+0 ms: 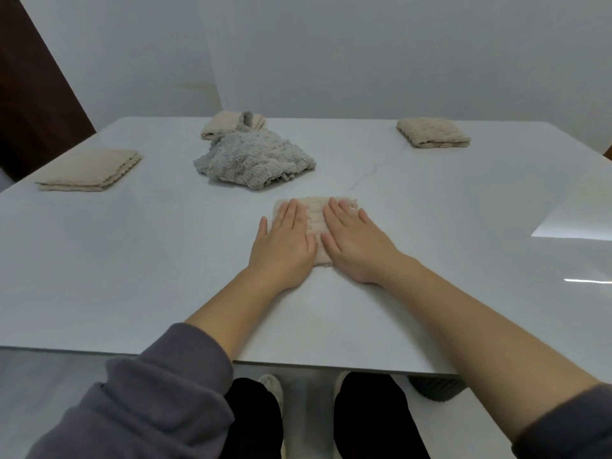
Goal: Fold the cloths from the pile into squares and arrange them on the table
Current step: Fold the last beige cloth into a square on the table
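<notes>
A small beige folded cloth [316,215] lies in the middle of the white table [132,276]. My left hand [284,243] and my right hand [352,241] both press flat on it, fingers straight, side by side. Behind it sits a crumpled grey cloth [253,160], unfolded. Three folded beige squares lie farther out: one at the left [89,170], one at the back behind the grey cloth [220,125], one at the back right [432,132].
A white wall rises behind the table. A dark brown panel [29,94] stands at the far left. The table's near edge [298,362] runs above my legs, and a dark table base [437,389] shows below on the right.
</notes>
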`<control>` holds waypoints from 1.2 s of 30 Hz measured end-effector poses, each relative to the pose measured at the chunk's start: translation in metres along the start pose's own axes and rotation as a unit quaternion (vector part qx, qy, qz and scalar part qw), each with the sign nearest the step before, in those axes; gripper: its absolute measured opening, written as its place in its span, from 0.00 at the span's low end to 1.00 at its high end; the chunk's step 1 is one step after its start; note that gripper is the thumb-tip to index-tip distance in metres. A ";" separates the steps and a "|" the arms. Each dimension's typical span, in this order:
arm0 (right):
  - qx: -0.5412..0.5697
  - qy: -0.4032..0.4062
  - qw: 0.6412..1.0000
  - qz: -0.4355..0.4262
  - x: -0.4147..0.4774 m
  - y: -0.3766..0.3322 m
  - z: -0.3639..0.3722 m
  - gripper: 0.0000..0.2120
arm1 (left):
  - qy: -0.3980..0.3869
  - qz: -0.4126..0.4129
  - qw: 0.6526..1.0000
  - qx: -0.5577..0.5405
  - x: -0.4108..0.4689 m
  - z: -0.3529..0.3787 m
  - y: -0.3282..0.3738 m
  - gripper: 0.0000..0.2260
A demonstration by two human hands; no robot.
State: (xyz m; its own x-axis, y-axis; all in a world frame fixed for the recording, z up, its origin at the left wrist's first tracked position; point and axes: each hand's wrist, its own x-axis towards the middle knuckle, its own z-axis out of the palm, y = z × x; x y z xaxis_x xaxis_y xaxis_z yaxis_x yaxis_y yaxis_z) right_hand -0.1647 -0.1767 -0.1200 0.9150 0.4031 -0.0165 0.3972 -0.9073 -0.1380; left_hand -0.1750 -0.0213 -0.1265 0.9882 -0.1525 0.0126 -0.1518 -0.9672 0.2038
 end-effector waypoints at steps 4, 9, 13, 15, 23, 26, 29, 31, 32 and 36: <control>-0.057 -0.047 0.997 -0.002 0.001 0.002 -0.014 0.28 | -0.045 0.029 0.998 -0.017 0.000 -0.009 -0.010 0.26; -0.020 -0.011 0.998 0.053 0.011 -0.024 -0.020 0.28 | -0.056 0.052 0.996 -0.055 0.002 -0.013 -0.022 0.24; -0.011 -0.008 0.999 0.041 0.007 -0.026 0.001 0.29 | -0.022 0.034 0.999 -0.031 -0.002 -0.006 -0.017 0.25; -0.004 -0.025 0.999 0.032 0.005 -0.018 -0.001 0.29 | -0.023 0.019 0.999 -0.025 -0.004 -0.004 -0.016 0.25; -0.003 -0.035 0.999 -0.015 0.017 -0.015 -0.014 0.28 | -0.003 0.048 0.999 0.014 0.013 -0.021 -0.009 0.25; 0.006 -0.031 0.999 -0.035 0.023 -0.004 -0.004 0.28 | -0.029 0.040 0.998 0.024 0.016 -0.010 -0.013 0.25; 0.013 -0.023 0.999 -0.041 0.024 0.003 -0.001 0.29 | -0.026 0.023 0.999 0.009 0.015 -0.003 -0.014 0.26; 0.007 -0.023 0.999 -0.042 0.024 0.004 -0.001 0.29 | -0.019 0.019 1.000 0.007 0.015 -0.004 -0.014 0.26; 0.005 -0.028 0.999 -0.041 0.023 0.003 -0.002 0.29 | -0.021 0.019 1.000 0.006 0.015 -0.005 -0.013 0.26; 0.036 -0.036 0.999 -0.021 0.021 -0.001 -0.006 0.28 | -0.031 -0.014 0.999 -0.018 0.011 -0.011 -0.008 0.27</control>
State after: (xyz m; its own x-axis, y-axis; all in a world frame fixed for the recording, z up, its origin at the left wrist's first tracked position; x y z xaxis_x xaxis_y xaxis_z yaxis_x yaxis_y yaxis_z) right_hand -0.1459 -0.1684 -0.1142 0.8892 0.4505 -0.0794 0.4269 -0.8796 -0.2100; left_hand -0.1628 -0.0130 -0.1170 0.9890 -0.1380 -0.0538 -0.1214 -0.9636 0.2384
